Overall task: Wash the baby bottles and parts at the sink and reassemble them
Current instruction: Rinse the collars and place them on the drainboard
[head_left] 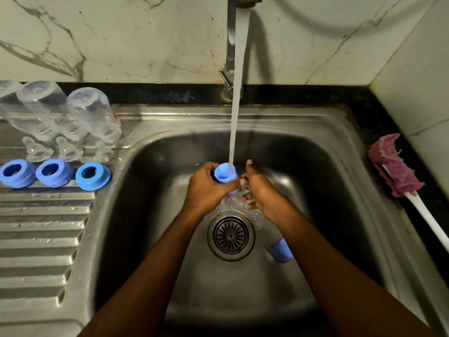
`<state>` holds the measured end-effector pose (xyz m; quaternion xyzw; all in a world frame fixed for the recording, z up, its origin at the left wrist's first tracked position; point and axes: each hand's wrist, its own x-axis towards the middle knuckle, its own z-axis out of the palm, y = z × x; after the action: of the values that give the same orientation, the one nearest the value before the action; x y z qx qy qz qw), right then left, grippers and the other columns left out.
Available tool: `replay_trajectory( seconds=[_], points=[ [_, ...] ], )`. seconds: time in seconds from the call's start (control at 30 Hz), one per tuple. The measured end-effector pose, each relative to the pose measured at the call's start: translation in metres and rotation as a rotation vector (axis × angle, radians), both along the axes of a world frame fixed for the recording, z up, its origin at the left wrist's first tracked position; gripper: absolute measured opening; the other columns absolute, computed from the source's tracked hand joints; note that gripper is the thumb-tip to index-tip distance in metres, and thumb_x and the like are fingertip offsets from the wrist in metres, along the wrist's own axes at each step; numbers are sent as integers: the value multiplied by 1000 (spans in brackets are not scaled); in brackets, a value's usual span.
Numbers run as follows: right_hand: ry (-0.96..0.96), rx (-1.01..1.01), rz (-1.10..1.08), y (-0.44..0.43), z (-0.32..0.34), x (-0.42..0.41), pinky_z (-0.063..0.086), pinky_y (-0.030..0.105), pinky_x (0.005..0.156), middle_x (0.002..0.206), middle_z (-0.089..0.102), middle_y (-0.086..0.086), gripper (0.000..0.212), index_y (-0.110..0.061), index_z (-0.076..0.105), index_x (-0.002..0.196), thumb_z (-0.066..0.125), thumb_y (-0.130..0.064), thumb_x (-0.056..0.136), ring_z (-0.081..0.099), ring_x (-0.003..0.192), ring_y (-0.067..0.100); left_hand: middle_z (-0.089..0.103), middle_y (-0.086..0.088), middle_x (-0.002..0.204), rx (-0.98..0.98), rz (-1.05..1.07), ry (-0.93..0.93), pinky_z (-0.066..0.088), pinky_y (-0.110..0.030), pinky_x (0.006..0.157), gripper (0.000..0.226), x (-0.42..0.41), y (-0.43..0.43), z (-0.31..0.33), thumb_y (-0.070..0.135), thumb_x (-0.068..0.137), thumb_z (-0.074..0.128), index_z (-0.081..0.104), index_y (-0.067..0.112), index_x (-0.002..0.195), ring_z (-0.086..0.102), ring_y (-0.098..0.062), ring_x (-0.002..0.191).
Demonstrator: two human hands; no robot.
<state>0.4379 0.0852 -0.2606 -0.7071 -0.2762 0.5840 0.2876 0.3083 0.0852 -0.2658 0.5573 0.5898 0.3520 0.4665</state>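
Cap [225, 173], blue, mouth upward, held over the middle of the sink [303, 122] directly under the tap [230, 57]. Gripped by the left hand [206, 188], fingers and thumb curled round its side. Water [237, 105] falling in a steady stream straight into the open mouth, spilling over and splashing below the hands. Right hand [261, 193] just beside the left, thumb raised, fingers relaxed and spread in the splash close to the cap's lower end; blurred by water, so contact with the cap unclear. Both forearms reaching in from the near edge, converging above the basin. Drain [230, 235] just below the hands, round, with a slotted strainer. Second cap [280, 250], also blue, lying on its side on the basin floor right of the drain, partly hidden by the right forearm. Left of the basin, on the ribbed drainboard [36, 239], three rows: at the back three clear bottles [93, 115], bases up, side by side; before them three clear teats [68, 149]; nearest, three blue rings [92, 176] in a line, openings up. On the dark worktop [374, 117] to the right of the sink, a brush [393, 166] with a reddish sponge head and a white handle, lying along the edge. Marble-patterned wall [121, 45] behind.
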Motion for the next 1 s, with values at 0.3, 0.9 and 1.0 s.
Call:
replay_trajectory(
  seconds=[0.3,0.9,1.0],
  points=[
    [-338,490,154,-5,14,4,45,40,96,93,68,-2,30,-32,70,65,53,-40,88,61,97,19,62,2,93,107,-156,404,37,-17,59,44,-8,1,-6,29,74,84,49,18,99,57,-15,78],
    [-393,205,189,-22,14,-19,23,32,102,139,33,1,44,-39,34,141,44,-38,98,33,130,24,70,2,98,285,-185,315,43,-5,74,33,-8,-2,-8,14,79,80,71,10,111,63,-11,84],
    [-589,255,236,-16,16,-7,21,34,105,129,32,-4,43,-31,36,139,43,-36,97,27,133,21,69,3,99,283,-143,300,47,-11,77,38,-5,-4,-10,15,78,82,71,11,114,63,-12,86]
  ],
)
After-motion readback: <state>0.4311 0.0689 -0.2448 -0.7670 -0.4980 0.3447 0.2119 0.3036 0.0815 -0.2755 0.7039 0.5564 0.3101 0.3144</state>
